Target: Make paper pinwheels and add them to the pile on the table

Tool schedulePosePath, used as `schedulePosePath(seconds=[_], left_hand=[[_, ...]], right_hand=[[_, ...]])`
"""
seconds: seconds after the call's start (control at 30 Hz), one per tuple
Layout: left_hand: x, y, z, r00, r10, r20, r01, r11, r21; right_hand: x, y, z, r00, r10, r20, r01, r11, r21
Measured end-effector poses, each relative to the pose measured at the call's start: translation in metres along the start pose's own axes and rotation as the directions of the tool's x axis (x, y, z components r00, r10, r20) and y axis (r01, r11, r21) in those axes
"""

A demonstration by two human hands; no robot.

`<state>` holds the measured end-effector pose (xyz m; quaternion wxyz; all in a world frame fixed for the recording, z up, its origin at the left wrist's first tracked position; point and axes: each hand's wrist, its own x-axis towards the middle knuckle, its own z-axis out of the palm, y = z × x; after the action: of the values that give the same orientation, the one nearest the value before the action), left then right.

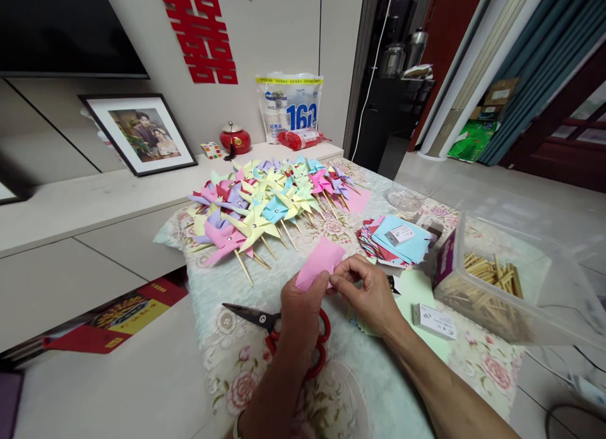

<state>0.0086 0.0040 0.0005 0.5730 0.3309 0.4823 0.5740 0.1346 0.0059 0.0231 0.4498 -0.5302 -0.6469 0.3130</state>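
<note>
A pink sheet of paper (320,261) is held up over the table between my two hands. My left hand (303,300) grips its lower left part, thumb on top. With thumb and forefinger pinched, my right hand (364,289) closes on its right edge; whether anything small sits in that pinch is hidden. Beneath my left wrist lie scissors (272,320) with red handles and dark blades, partly covered. Finished paper pinwheels (255,224) on wooden sticks are heaped beyond my hands. To the right sits a stack of coloured paper pieces (402,228).
A clear plastic box (497,319) of wooden sticks stands at the table's right. A small white box (434,321) rests on pale green paper (416,287). Behind the table, a white cabinet (118,199) bears a framed photo (142,133), a red jar (235,140) and a bag of cups (288,108).
</note>
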Motion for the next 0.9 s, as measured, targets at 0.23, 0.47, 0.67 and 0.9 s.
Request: schedulePosePath(seconds=[0.23,0.47,0.67,0.9], left_hand=[[-0.002,0.019,-0.004,0.983,-0.157,0.094,0.168,0.978,-0.123],[-0.005,0.028,-0.013,0.923,-0.246,0.294,0.260,0.966,-0.008],[-0.001,0.020,-0.020,0.910,-0.259,0.323,0.241,0.966,0.097],[-0.002,0.018,-0.022,0.919,-0.264,0.294,0.207,0.955,0.211]], right_hand=[[0.003,-0.001,-0.016,0.961,-0.082,-0.263,0.095,0.995,0.035],[0.010,0.005,-0.026,0.994,0.107,0.004,-0.102,0.930,0.352],[0.009,0.003,-0.031,0.948,0.231,0.221,-0.296,0.894,0.336],[0.007,0.000,-0.027,0.929,0.153,0.336,-0.276,0.892,0.359]])
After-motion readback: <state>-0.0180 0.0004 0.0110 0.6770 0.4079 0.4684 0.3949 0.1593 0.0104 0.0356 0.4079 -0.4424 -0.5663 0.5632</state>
